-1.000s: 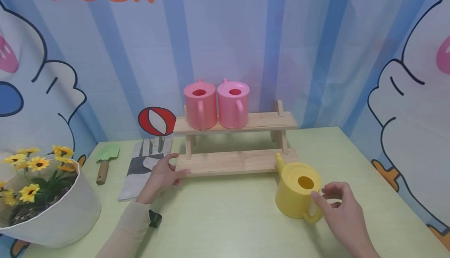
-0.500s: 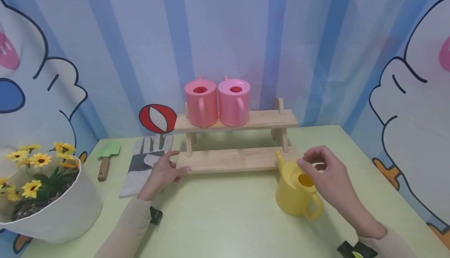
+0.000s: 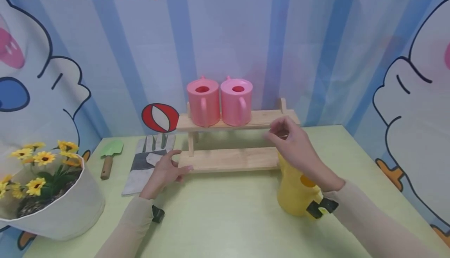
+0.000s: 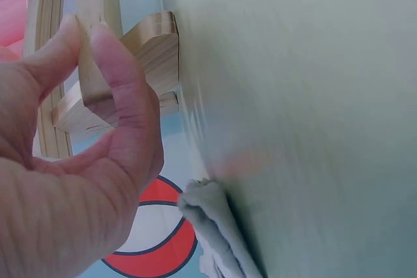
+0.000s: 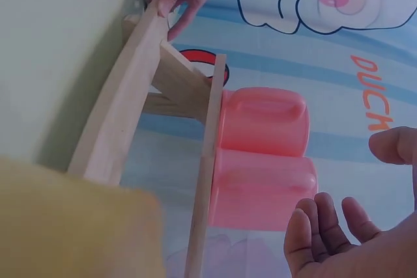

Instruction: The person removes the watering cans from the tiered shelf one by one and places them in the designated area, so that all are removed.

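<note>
A two-tier wooden shelf stands at the back of the green table. Two pink watering cans sit side by side on its upper board. My left hand grips the left end of the lower board, thumb on top. A yellow watering can stands on the table before the shelf's right end. My right hand hovers above it near the upper board, fingers loosely bent and holding nothing. The right wrist view shows that hand beside the pink cans.
A grey work glove lies just left of the shelf, with a green trowel beyond it. A white fabric pot of yellow flowers fills the front left corner. A printed curtain closes off the back and sides.
My right hand has left the yellow can's handle and risen up and to the left toward the upper board. The left hand stays on the lower board.
</note>
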{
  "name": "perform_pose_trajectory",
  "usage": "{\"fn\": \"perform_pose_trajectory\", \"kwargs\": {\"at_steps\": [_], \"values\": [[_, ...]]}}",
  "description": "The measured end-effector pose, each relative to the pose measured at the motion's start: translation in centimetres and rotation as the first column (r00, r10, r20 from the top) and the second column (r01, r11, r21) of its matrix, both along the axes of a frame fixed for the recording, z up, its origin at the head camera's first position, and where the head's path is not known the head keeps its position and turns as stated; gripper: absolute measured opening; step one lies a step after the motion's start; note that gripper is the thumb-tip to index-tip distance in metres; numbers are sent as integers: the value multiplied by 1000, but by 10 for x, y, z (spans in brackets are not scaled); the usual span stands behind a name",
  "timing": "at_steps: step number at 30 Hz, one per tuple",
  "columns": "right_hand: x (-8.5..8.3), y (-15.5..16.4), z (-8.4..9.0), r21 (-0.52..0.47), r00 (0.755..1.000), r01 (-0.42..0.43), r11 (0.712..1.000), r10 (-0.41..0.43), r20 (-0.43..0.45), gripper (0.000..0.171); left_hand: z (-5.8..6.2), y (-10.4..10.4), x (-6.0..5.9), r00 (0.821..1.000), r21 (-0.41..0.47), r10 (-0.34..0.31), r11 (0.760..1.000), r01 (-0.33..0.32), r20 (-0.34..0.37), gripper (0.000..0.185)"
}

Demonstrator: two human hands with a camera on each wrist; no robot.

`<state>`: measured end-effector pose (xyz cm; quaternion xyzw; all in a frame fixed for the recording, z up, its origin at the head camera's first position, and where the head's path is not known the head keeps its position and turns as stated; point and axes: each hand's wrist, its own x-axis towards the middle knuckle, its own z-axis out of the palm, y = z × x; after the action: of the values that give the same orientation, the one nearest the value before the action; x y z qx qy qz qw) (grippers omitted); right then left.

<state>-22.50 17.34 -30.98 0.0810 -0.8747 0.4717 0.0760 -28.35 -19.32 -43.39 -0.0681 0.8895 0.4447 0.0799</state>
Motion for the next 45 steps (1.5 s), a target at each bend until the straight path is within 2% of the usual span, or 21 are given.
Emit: {"fn": "perform_pose_trajectory", "kwargs": {"at_steps": [6,12,23,30,38,45], "values": [[-22,-20,13,-26,998,6,1000,-5,56,47,1,0,2,1000,9,0,1000,0,4,88],[-49,-39,19,-85,998,28,996,-24,56,54,1,0,2,1000,11,4,1000,-4,13,87],[-83,-62,18,-95,998,36,995,-31,54,46,0,0,0,1000,4,0,1000,0,3,87],[-94,-70,14,-104,997,46,993,-38,71,45,2,1,2,1000,8,4,1000,-4,14,88],[-96,-75,13,-119,993,76,990,-64,96,42,2,-1,3,1000,16,1,1000,-1,11,88],[-97,-78,11,-132,987,81,988,-62,145,30,0,-1,2,1000,14,1,1000,-1,11,88]]}}
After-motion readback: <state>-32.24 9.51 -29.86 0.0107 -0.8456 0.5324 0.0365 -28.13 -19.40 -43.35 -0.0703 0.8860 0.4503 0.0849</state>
